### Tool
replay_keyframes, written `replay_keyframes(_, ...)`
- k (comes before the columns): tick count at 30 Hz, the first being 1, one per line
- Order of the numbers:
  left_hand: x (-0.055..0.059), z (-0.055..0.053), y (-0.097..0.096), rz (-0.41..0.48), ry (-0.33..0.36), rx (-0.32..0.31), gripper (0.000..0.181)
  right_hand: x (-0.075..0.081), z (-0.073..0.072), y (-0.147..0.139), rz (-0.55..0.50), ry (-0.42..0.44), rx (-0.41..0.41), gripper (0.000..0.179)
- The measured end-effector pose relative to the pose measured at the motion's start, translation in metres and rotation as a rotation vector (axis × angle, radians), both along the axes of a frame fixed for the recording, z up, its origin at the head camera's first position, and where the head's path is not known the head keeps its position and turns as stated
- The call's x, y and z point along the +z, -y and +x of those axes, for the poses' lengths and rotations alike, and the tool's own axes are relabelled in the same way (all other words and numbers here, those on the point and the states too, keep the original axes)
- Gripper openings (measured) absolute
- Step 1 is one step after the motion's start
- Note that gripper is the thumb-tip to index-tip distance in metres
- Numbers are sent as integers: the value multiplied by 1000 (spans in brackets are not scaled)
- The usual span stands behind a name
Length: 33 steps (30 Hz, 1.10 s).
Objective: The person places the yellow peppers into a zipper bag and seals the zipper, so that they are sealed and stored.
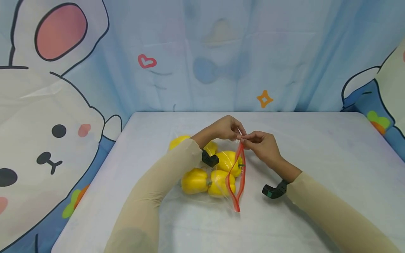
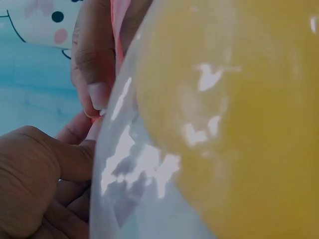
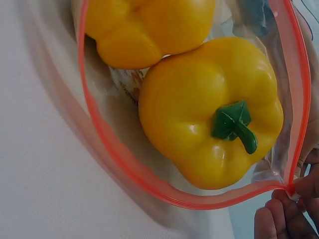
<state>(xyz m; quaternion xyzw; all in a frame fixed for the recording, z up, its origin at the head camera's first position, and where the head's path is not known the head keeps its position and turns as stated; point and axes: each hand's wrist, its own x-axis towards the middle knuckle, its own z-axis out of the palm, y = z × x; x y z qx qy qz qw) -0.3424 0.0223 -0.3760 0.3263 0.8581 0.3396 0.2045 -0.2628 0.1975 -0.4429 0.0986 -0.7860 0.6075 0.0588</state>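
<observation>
A clear zip bag with a red zip strip (image 1: pixel 243 175) lies on the table, its mouth gaping toward the right. Several yellow bell peppers (image 1: pixel 194 181) are inside it. One pepper (image 3: pixel 209 114) with a green stem faces the opening in the right wrist view. At the far corner of the strip, my left hand (image 1: pixel 227 128) pinches the bag's edge between thumb and finger. My right hand (image 1: pixel 261 146) pinches the same corner from the right, fingertips meeting the left ones. In the left wrist view the plastic bag (image 2: pixel 134 164) bulges over a pepper and hides part of the fingers.
A white-covered table (image 1: pixel 332 158) spreads around the bag. Behind it hangs a light blue curtain (image 1: pixel 278 63) with cartoon prints. Black wrist cameras sit on both wrists, the right one (image 1: pixel 274 190) low beside the bag's mouth.
</observation>
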Motion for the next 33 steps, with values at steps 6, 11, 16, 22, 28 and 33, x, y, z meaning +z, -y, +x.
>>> replay_keyframes(6, 3, 1, -2, 48, 12, 59, 13, 2, 6, 1, 22, 35, -12, 27)
replay_keyframes(11, 5, 0, -4, 34, -8, 113, 14, 0, 15, 1, 86, 59, -5, 23)
replay_keyframes(16, 7, 0, -8, 30, -18, 123, 12, -1, 25, -2, 110, 55, 8, 22)
replay_keyframes(22, 9, -1, -12, 58, -27, 154, 12, 6, 34, -4, 152, 62, 14, 25)
replay_keyframes(28, 13, -3, -14, 77, 12, 229, 15, 13, 39, -5, 197, 79, 8, 23)
replay_keyframes(33, 13, -7, -11, 82, 2, 261, 15, 14, 47, -4, 222, 113, 13, 20)
